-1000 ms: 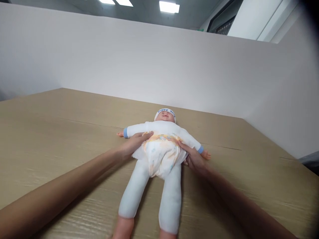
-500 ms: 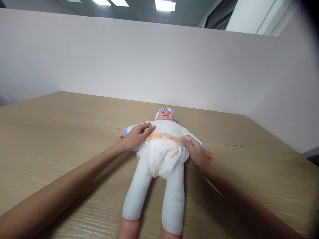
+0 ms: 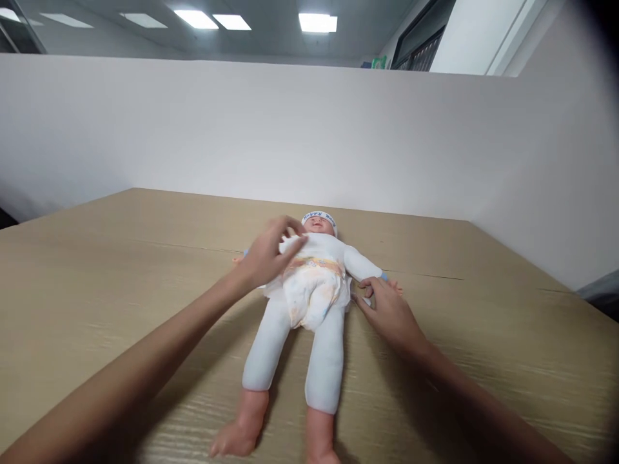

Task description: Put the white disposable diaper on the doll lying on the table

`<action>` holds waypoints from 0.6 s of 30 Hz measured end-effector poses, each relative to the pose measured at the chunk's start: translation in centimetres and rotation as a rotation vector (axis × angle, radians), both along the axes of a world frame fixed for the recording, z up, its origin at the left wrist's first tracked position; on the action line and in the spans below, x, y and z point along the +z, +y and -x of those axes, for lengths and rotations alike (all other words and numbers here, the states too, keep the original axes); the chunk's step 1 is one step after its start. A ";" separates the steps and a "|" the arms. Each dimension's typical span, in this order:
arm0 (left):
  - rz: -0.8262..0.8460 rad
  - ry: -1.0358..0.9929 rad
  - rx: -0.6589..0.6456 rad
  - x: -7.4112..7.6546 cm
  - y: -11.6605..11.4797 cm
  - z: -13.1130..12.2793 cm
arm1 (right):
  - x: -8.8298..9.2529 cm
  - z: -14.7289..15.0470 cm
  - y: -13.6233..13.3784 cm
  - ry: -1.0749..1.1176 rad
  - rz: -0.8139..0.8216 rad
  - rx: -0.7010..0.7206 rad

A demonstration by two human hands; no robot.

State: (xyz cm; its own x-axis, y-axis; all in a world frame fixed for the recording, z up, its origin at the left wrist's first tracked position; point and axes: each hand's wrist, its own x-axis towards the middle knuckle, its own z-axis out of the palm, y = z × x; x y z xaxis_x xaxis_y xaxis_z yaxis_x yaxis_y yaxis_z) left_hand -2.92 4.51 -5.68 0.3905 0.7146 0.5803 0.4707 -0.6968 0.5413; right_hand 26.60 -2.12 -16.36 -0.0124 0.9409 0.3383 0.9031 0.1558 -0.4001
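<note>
A baby doll (image 3: pixel 316 251) in a white suit and a white cap lies on its back on the wooden table (image 3: pixel 120 270), feet toward me. A patterned diaper (image 3: pixel 313 293) is around its waist. My left hand (image 3: pixel 265 254) hovers over the doll's shoulder and chest, fingers apart and curled, holding nothing. My right hand (image 3: pixel 389 312) rests on the table beside the doll's hip, its fingertips by the doll's forearm, fingers loosely spread.
A white partition wall (image 3: pixel 309 129) runs along the far edge and the right side of the table. A seam crosses the tabletop behind the doll. Ceiling lights show above the partition.
Both hands have come off the diaper's sides. The left hand rose toward the doll's chest, the right slid out to the table by the doll's arm. The view pulled back, showing the doll's feet.
</note>
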 end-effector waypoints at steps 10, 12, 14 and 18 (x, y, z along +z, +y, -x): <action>-0.029 0.534 -0.197 -1.4 -1.3 -6.2 | 1.5 -1.8 0.7 0.165 0.265 0.088; -0.019 0.516 -0.183 -1.7 -1.3 -6.1 | 2.1 -3.0 0.9 0.261 0.308 0.184; -0.014 0.501 -0.173 -1.9 -1.4 -5.9 | 2.5 -3.9 1.2 0.429 0.381 0.281; -0.036 0.507 -0.166 -2.1 -1.6 -6.1 | 2.8 -3.6 2.0 0.757 0.470 0.326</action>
State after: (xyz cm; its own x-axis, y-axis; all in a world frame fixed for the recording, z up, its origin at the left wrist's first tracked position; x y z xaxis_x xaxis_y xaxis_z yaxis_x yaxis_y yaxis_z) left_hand 3.13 2.90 -7.79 0.7347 0.6022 0.3123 0.5486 -0.7982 0.2486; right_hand 30.24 -0.08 -13.57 -0.2313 0.9717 -0.0482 0.3181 0.0287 -0.9476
